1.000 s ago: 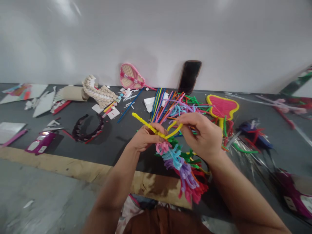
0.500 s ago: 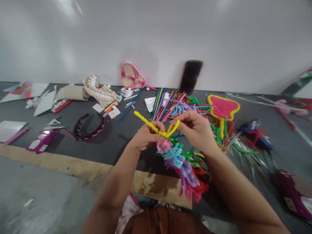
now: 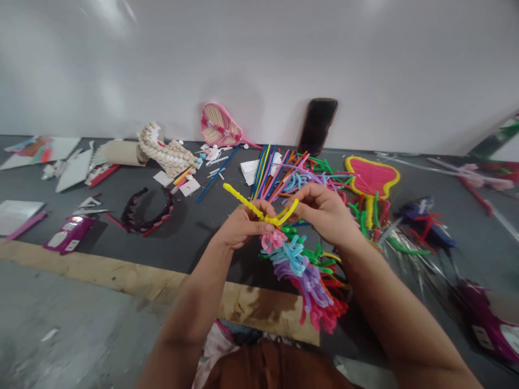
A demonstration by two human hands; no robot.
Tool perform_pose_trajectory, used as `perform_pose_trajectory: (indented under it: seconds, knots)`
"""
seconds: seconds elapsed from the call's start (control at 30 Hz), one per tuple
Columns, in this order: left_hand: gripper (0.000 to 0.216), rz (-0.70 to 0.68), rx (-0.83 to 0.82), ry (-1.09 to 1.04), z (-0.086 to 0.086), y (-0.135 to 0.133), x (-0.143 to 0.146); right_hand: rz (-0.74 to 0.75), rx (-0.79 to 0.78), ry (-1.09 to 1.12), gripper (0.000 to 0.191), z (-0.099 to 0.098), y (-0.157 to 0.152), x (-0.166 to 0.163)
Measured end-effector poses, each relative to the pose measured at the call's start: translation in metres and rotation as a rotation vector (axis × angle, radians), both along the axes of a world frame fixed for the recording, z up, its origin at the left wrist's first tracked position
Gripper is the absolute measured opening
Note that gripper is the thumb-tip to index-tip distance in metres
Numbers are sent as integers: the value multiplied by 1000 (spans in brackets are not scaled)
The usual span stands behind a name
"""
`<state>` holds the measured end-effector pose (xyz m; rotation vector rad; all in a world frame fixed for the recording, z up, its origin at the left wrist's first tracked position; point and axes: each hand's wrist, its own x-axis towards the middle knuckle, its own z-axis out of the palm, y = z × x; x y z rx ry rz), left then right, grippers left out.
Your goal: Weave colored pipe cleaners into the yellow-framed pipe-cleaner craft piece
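My left hand point(image 3: 243, 226) is closed in a pinch on a yellow twisted pipe cleaner stem point(image 3: 240, 199), just where it meets a tuft of looped pipe cleaners. That hanging piece point(image 3: 306, 283) runs down to the right in bands of pink, light blue, purple, magenta and red, with green and orange behind. A short yellow end point(image 3: 288, 213) sticks up from the joint toward my right hand point(image 3: 328, 213). The fingers of my right hand are pinched together at this yellow strand; the fingertips partly hide their contact.
Loose pipe cleaners point(image 3: 279, 170) lie behind my hands. A phone point(image 3: 318, 125) and a pink fan-shaped piece point(image 3: 221, 125) lean on the wall. At right is a pink-and-yellow pipe cleaner shape point(image 3: 372, 177). A dark headband point(image 3: 146, 213) and a purple device point(image 3: 70, 235) lie left.
Both hands stay almost in place. The yellow loop near my right fingertips now looks flatter and narrower, and the colourful tufts have shifted very slightly.
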<state>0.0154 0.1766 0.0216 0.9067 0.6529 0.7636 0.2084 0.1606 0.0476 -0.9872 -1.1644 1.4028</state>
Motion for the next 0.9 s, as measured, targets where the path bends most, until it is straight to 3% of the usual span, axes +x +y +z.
perform_pose_trajectory:
  seconds: [0.3, 0.53, 0.63, 0.77, 0.9]
  knots:
    - [38, -9, 9, -29, -3, 0, 1, 145, -21, 3, 34, -3, 0, 1]
    - [42, -7, 0, 12, -2, 0, 3, 221, 141, -310, 16, -5, -2, 6]
    - [41, -1, -10, 26, 0, 0, 4, 147, 274, -524, 15, 4, -7, 13]
    - [40, 37, 11, 47, 3, -3, 9, -133, 618, -735, 14, 28, -25, 15]
    - [38, 82, 66, 43, 5, -6, 13, -52, 808, -829, 13, 42, -45, 2]
